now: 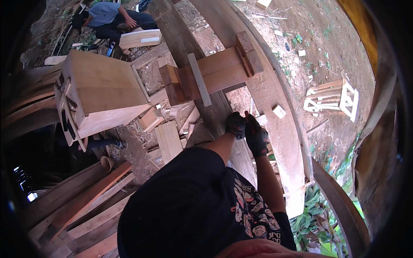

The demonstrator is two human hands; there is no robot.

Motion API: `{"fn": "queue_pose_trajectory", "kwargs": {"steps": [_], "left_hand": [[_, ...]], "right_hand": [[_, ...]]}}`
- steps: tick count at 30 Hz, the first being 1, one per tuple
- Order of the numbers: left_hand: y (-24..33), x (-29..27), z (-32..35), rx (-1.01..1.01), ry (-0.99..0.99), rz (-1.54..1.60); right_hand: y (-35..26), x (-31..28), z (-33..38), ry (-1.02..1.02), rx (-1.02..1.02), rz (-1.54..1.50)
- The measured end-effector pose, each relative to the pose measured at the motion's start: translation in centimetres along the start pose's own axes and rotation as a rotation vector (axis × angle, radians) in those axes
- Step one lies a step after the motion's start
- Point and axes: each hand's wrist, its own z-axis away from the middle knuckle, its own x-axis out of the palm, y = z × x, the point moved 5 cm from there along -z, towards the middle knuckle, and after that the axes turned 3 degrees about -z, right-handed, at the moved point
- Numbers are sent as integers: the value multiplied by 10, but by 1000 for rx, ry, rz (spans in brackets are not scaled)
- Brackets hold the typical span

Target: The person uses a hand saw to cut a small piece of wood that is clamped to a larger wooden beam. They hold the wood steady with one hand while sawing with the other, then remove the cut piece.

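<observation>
Bracing on dark timber beam (215, 112), centre frame | left hand (235, 124) and right hand (257, 136) together (gloved), grip undeterminable | cross-block (215, 73) above, wedging beams apart.

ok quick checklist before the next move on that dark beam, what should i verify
1. Both gloved hands on the dark beam: ok, left hand and right hand rest together on it.
2. Grip closed around anything: cannot tell, fingers are hidden by the black gloves.
3. Light cross piece seated across the beam: ok, it spans over to the curved plank.
4. Loose slat on that joint: not ok, it lies unfastened on top.
5. Other person clear of the hands: ok, crouched far off.
</observation>
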Motion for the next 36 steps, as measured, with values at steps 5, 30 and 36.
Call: {"fn": "queue_pose_trajectory", "kwargs": {"steps": [5, 30, 36], "left_hand": [[0, -28, 8, -58, 97, 49], [5, -51, 5, -45, -161, 99], [8, -65, 9, -26, -122, 96]], "right_hand": [[-6, 3, -1, 59, -14, -80], [-75, -117, 104, -20, 3, 16], [-106, -169, 178, -43, 132, 87]]}}
